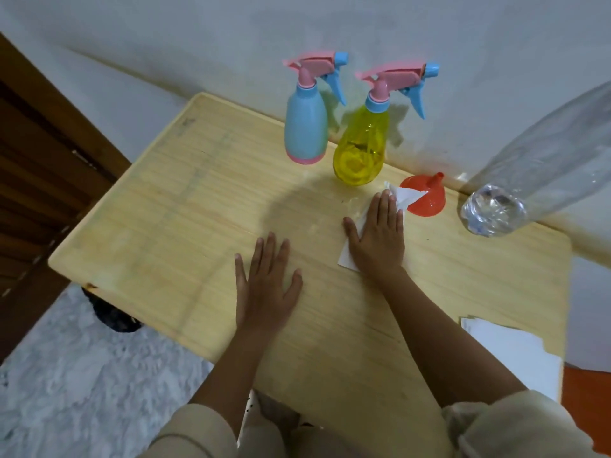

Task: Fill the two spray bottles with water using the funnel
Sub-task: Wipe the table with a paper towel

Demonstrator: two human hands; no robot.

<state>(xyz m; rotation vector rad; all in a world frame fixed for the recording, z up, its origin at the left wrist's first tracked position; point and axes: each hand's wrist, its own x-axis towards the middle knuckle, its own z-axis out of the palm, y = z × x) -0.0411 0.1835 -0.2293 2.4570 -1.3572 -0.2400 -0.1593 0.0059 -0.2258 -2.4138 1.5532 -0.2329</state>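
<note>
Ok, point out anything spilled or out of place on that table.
A wet-looking patch on the table lies beside the right hand, which presses a white tissue flat there. The orange funnel sits mouth-down, partly under the tissue.

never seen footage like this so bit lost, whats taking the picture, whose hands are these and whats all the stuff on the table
There is no machine here. A person wears a wide-angle camera on the head, so this one picture looks forward and down along their own arms.

The left hand lies flat and open on the wooden table, holding nothing. The right hand is also flat and presses a white tissue onto the tabletop; it looks like wiping.

At the back, by the wall, stand two spray bottles with their pink trigger heads on: the blue spray bottle and, beside it, the see-through yellow spray bottle. Next to the tissue an orange funnel rests mouth down, spout up. At the right is a large clear plastic bottle. More white paper lies at the near right corner.
</note>
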